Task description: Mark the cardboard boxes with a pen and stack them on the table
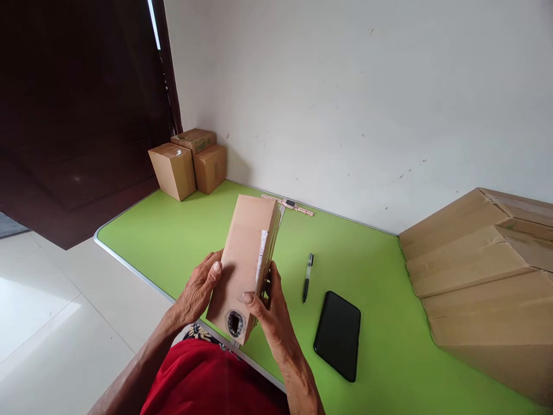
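Note:
Between my two hands is a long brown cardboard box [246, 248], tilted, its near end toward me above the table's front edge. A dark round hole shows near that end, and a white paper strip runs along its right edge. My left hand [199, 291] grips the box's left side, thumb against the top face. On the right side, my right hand [270, 308] is wrapped round the edge with its thumb on top; its other fingers are partly hidden behind the box. To the right of it lie a pen [308, 278] and a black phone [338, 335].
The green table [380, 276] stands against a white wall. Several small cardboard boxes [173, 173] sit at its far left corner. Large cardboard boxes [475, 288] fill the right side. A watch with a pink strap [290, 204] lies by the wall. A dark door [78, 104] stands at left.

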The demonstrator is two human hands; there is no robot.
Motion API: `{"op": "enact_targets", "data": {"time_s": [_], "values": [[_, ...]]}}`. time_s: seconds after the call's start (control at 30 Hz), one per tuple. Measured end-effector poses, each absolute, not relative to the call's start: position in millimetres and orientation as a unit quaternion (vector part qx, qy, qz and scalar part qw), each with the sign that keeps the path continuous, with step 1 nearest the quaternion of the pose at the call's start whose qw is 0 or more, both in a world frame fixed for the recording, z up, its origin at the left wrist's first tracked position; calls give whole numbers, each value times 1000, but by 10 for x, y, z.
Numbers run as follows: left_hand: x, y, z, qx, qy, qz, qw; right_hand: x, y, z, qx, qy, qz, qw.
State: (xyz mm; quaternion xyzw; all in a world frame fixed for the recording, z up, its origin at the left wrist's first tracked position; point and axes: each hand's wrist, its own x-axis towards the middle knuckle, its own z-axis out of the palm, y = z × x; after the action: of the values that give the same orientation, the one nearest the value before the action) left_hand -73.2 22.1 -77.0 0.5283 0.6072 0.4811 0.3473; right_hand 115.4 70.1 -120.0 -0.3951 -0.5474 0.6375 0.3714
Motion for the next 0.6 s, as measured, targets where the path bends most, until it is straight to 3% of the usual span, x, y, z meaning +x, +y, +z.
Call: {"op": "enact_targets", "data": {"time_s": [0.2, 0.3, 0.4, 0.47, 0.53, 0.6], "values": [[-822, 471, -812, 512, 572, 531, 359, 1335, 768, -850, -311, -517, 718, 348], [-975, 588, -637, 550, 585, 545, 243, 1558, 962, -747, -277, -548, 745, 262], [-1150, 638, -315, 638, 586, 483, 130, 1740, 1234, -572, -296, -642, 689, 160], [-1204, 648, -119, 699, 581, 379, 174, 1755, 1380, -414, -263, -733, 618, 106], [-1166, 644, -15, 731, 563, 250, 293, 1674, 1457, -269, -204, -806, 549, 77], [-1052, 621, -28, 736, 516, 153, 411, 1539, 1467, -174, -214, -810, 525, 151]]}}
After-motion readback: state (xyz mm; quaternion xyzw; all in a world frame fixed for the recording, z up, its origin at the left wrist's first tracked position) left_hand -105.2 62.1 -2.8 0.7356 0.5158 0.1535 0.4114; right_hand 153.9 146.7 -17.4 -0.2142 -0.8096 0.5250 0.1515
